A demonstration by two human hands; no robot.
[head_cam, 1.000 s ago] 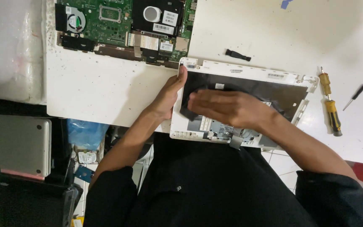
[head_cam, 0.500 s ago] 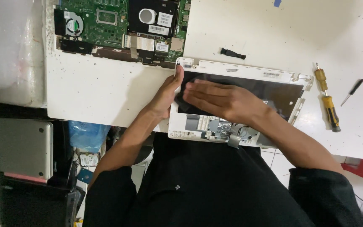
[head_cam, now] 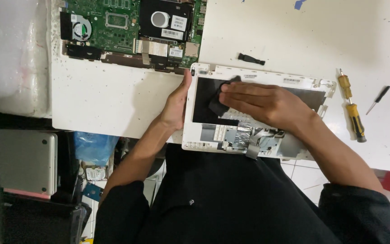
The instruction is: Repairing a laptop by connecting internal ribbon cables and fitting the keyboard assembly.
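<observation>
Plainly: white laptop cover (head_cam: 267, 79) overhangs table (head_cam: 113, 104) edge; left hand (head_cam: 177, 106) clasps its left rim, right hand (head_cam: 267, 104) presses black cloth (head_cam: 218, 101) flat-fingered. Hard rub risks snagging loose ribbon cable (head_cam: 254, 147), tipping cover.

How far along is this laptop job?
Done: the laptop is opened, its green circuit board lying bare. In hand: the left hand steadies the white cover; the right hand presses a dark piece against it. Left: both halves lie apart.
</observation>
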